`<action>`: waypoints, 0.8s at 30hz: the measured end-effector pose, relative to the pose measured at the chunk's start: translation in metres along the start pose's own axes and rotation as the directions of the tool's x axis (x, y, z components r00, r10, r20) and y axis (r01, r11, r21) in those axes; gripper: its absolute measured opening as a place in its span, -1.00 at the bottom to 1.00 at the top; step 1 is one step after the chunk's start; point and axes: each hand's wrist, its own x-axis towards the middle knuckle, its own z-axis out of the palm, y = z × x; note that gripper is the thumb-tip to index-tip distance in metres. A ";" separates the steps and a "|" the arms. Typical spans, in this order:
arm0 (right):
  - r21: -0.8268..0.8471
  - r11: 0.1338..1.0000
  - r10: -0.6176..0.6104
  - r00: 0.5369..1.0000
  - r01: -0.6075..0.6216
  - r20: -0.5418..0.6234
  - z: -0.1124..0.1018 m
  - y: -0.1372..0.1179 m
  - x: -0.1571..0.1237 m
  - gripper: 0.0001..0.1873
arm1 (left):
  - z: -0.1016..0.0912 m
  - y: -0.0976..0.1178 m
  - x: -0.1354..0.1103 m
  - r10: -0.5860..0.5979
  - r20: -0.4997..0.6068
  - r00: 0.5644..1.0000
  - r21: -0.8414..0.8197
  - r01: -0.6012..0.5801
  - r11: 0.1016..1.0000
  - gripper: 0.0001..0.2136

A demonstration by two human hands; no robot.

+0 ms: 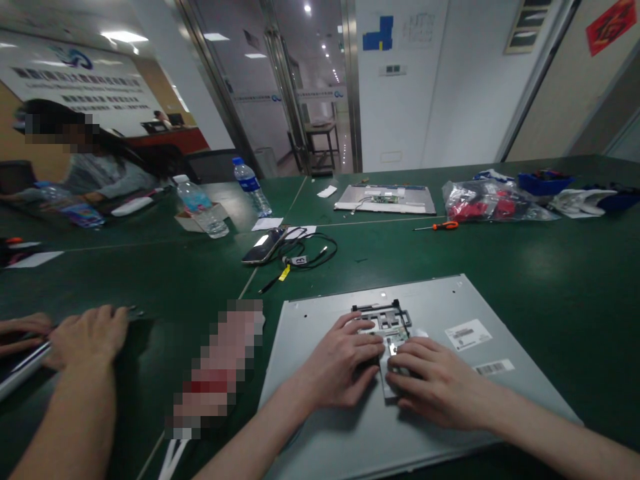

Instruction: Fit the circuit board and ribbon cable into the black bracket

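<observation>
A large grey flat-screen panel (pixel 320 327), its back with two white labels facing up, lies on the green table. Near its middle is a metal bracket (pixel 391 395) with cutouts, black edges and a small green circuit board (pixel 403 333). My left hand (pixel 343 360) has its fingers over the left side of the bracket, thumb bent in below. From the right, my right hand (pixel 437 383) curls its fingers over the bracket's lower part. Both hands touch it, and their fingers hide much of it and its contact with the panel.
Another person's hands (pixel 93 333) hold a flat object at left. Beyond the panel are a phone (pixel 263 247), a black cable (pixel 333 250), bottles (pixel 253 187), an orange screwdriver (pixel 445 226), a second panel (pixel 425 201) and a plastic bag (pixel 480 200). A person sits at far left.
</observation>
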 end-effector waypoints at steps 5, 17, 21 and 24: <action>-0.028 0.999 0.034 0.999 -0.033 0.020 0.003 0.000 -0.002 -0.76 | 0.002 -0.001 0.000 0.012 -0.022 1.000 0.012 -0.012 1.000 -0.68; -0.071 0.997 0.006 1.000 -0.008 -0.031 0.002 0.002 -0.003 -0.82 | 0.007 -0.003 0.001 0.034 -0.065 0.997 0.043 -0.031 0.999 -0.70; -0.075 0.997 -0.006 0.997 0.000 -0.076 0.001 0.002 -0.001 -0.86 | 0.008 -0.004 0.000 0.028 -0.059 0.998 0.048 -0.025 0.999 -0.69; -0.053 0.999 -0.011 0.993 0.005 -0.121 -0.003 0.002 -0.001 -0.87 | 0.008 -0.005 -0.001 0.034 -0.058 0.998 0.050 -0.031 0.998 -0.70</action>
